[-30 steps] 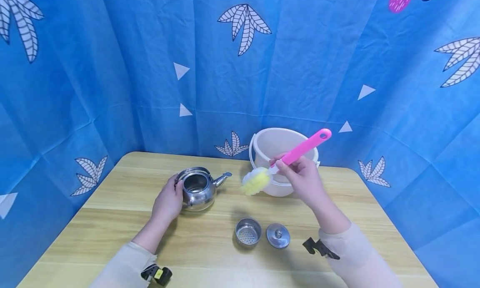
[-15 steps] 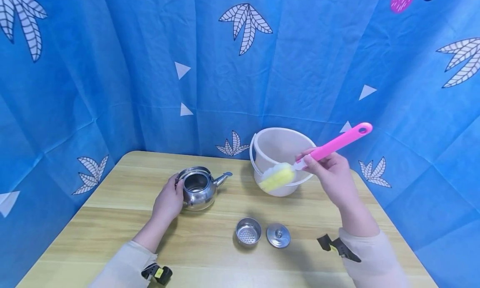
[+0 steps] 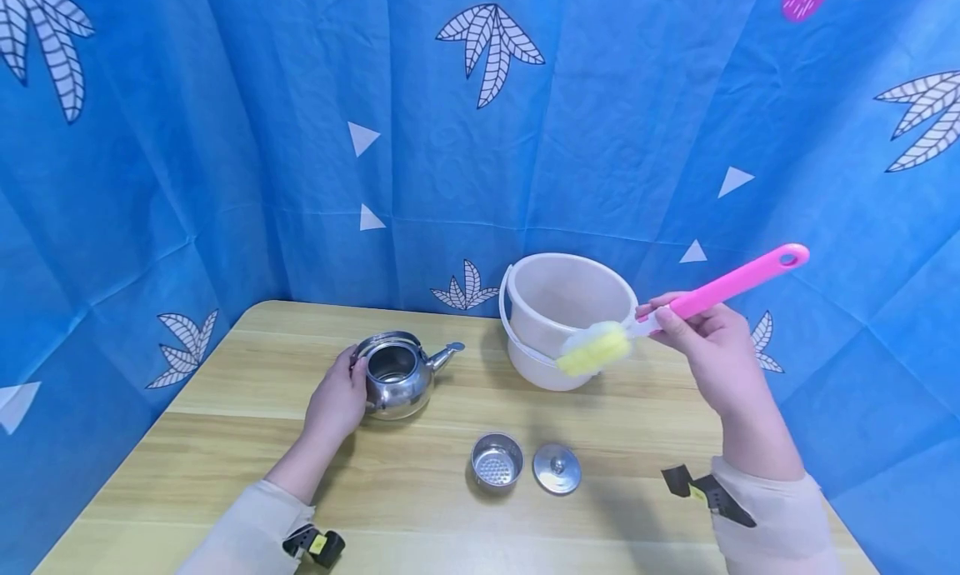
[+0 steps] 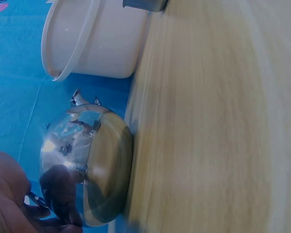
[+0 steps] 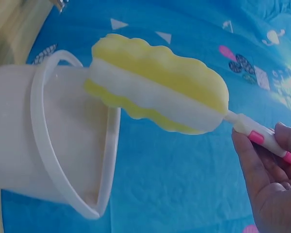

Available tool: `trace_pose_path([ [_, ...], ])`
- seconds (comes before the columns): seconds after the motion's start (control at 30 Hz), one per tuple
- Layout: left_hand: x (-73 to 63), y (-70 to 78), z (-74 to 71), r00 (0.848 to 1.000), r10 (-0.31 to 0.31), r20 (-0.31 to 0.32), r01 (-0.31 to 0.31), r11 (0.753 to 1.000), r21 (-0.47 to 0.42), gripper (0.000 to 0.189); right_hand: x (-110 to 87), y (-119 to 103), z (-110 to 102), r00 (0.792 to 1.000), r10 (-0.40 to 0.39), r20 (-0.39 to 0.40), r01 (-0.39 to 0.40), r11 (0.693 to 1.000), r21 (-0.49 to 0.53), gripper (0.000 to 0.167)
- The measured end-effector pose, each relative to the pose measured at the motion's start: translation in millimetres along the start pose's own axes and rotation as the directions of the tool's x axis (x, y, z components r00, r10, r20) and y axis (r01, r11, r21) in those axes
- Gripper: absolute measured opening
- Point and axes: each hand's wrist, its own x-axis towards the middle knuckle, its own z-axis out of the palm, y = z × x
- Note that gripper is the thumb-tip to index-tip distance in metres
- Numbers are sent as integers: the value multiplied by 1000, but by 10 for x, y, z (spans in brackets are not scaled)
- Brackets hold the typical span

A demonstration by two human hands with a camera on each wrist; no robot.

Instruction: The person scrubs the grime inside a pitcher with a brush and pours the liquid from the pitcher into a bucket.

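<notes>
- In the head view, a small round stainless-steel teapot (image 3: 401, 397) is held by the curled fingers of the left hand (image 3: 336, 400). A long pink-handled brush (image 3: 697, 298) is pinched in the right hand (image 3: 712, 342), its yellow-and-white sponge head (image 3: 597, 350) to the left of those fingers.
- A perforated metal strainer cup (image 3: 497, 462) and a round knobbed steel lid (image 3: 557, 468) are set nearer the body than either hand's fingers. Uncovering is judged done; refitting is judged left; how much has been scrubbed cannot be told.
- A white plastic bucket (image 3: 551, 367) is placed left of the right fingers, hemmed in behind by a blue curtain (image 3: 315, 100). Open room is left between spout and bucket.
- In the left wrist view, the teapot is seen upright on the wooden table (image 4: 208, 126), fingers against its side.
- In the right wrist view, the bucket's rim is overlapped by the sponge; contact cannot be told.
</notes>
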Motion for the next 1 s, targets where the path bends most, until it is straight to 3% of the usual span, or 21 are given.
trace_pose_path([
  [0.4, 7, -7, 4, 1000, -1, -4, 1, 1000, -2, 55, -41, 139, -295, 998, 17, -56, -14, 998, 62, 23],
  [0.6, 14, -24, 7, 1000, -2, -5, 2, 1000, 2, 55, -58, 186, -399, 997, 26, -72, -23, 999, 35, 24],
  [1.0, 22, -11, -2, 1000, -3, 1, 3, 1000, 0, 57, -141, 241, -619, 972, 152, -178, -164, 985, -55, 31],
])
